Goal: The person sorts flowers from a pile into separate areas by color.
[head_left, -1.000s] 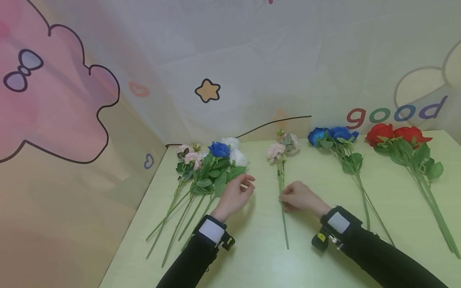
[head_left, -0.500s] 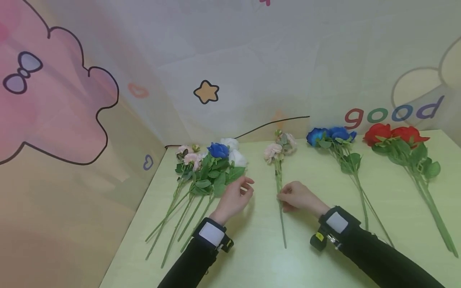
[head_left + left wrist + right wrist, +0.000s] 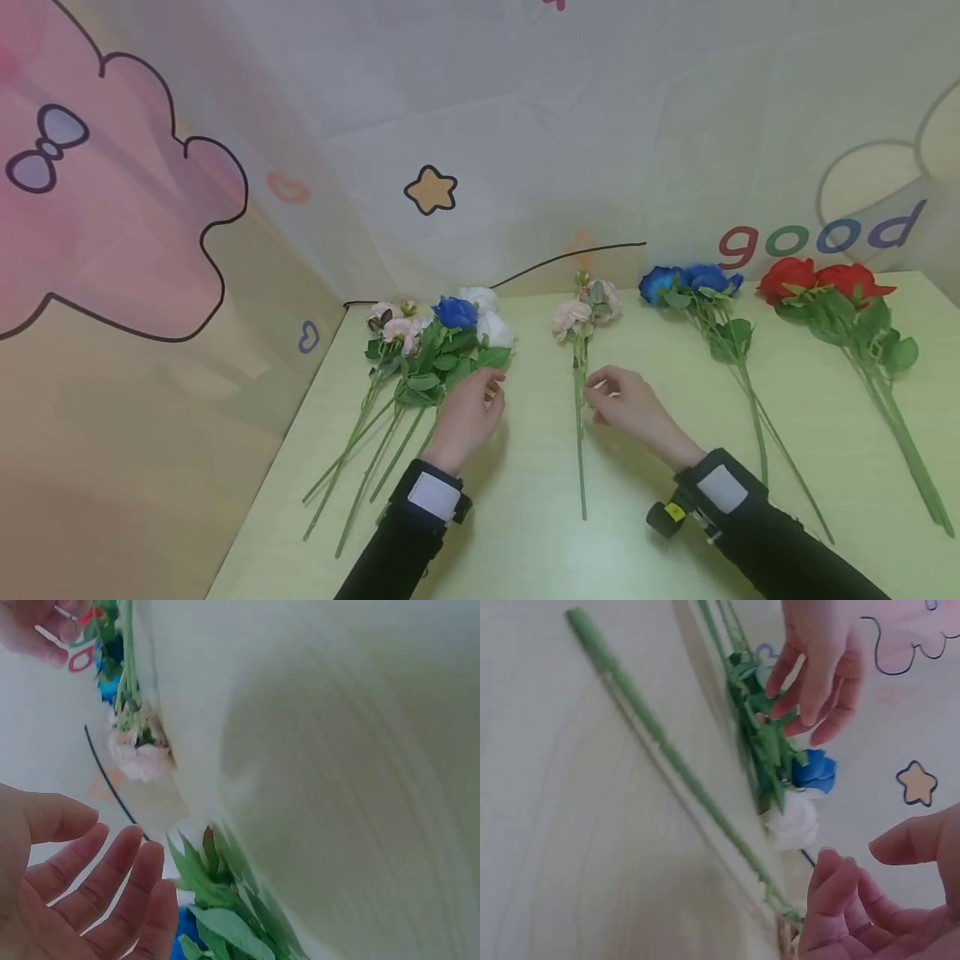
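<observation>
A pink-blossomed flower stem [image 3: 579, 433] lies on the pale green table [image 3: 525, 533], its blooms [image 3: 573, 315] pointing away from me. My right hand [image 3: 611, 396] hovers just right of that stem, fingers loosely curled and holding nothing; the right wrist view shows the stem [image 3: 667, 757] running past my fingers [image 3: 840, 892]. My left hand [image 3: 480, 400] is open, and its fingertips reach the leaves of a bundle of pink, blue and white flowers [image 3: 442, 350]. In the left wrist view its fingers [image 3: 112, 877] are spread above green leaves [image 3: 217, 915].
Two blue roses [image 3: 693, 279] and two red roses [image 3: 821, 279] lie further right, stems toward me. A printed backdrop [image 3: 450, 125] rises behind the table. The table's left edge [image 3: 277, 467] runs close to the bundle's stem ends.
My right hand has let go of the pink flower stem and lifted slightly to its right. The stem now lies straighter. My left hand has drawn left onto the bundle's leaves.
</observation>
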